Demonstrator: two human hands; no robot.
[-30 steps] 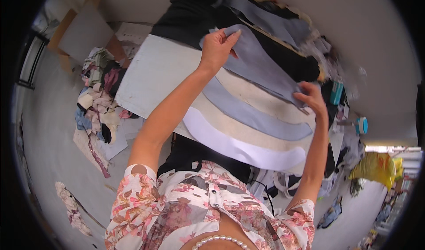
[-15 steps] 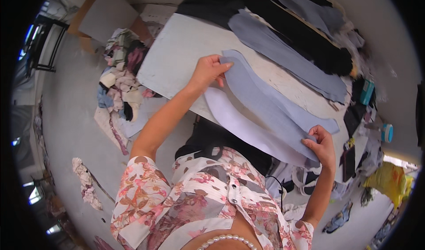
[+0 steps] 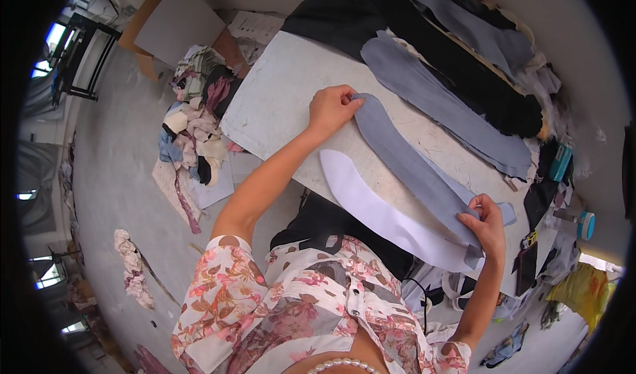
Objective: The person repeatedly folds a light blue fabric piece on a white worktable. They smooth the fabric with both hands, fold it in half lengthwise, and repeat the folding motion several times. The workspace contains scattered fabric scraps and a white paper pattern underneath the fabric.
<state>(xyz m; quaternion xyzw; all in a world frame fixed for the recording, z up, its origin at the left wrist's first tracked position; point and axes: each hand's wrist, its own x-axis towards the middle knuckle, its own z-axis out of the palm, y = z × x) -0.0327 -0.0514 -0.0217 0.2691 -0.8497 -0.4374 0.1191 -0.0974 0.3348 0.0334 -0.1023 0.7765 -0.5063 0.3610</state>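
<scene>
A long curved strip of blue-grey fabric (image 3: pixel 414 164) stretches between my two hands over the table. My left hand (image 3: pixel 333 112) pinches its far left end between thumb and fingers. At the near right end, my right hand (image 3: pixel 485 226) grips the same strip. Part of another blue-grey layer shows behind it near my right hand; whether the two are joined I cannot tell. A white curved strip, like a paper or interfacing pattern piece (image 3: pixel 377 213), lies along the table's near edge, its right end partly under the fabric.
On the white table (image 3: pixel 271 89), blue-grey cut pieces (image 3: pixel 444 106) and black fabric (image 3: pixel 457 59) are piled at the far side. A phone (image 3: pixel 526 268) lies at the right edge, near a teal box (image 3: pixel 560 161). Fabric scraps (image 3: pixel 195 132) heap on the floor left, beside a cardboard box (image 3: pixel 179 23).
The fabric strip between my hands now looks narrower and more overlapped, and more of the white strip shows. The whole view has shifted slightly.
</scene>
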